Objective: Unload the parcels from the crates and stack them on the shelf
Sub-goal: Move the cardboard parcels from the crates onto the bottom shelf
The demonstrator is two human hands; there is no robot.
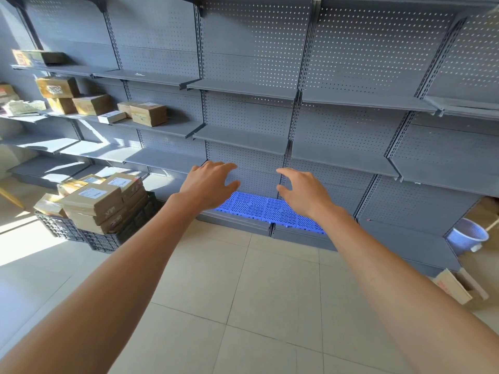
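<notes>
Brown cardboard parcels (93, 202) with white labels are piled in black plastic crates (104, 240) on the floor at the left. More parcels (148, 114) stand on the grey metal shelf (162, 128) at the upper left. My left hand (209, 184) and my right hand (302, 191) are both stretched out in front of me at mid-frame, fingers spread, holding nothing. They hover in front of the shelf unit, well to the right of the crates.
Grey pegboard shelving (243, 137) fills the wall. A blue plastic grid mat (270, 209) lies on the bottom shelf. A pale blue bucket (467, 234) and an open carton (459, 286) sit at the right. Tiled floor (243, 292) lies below.
</notes>
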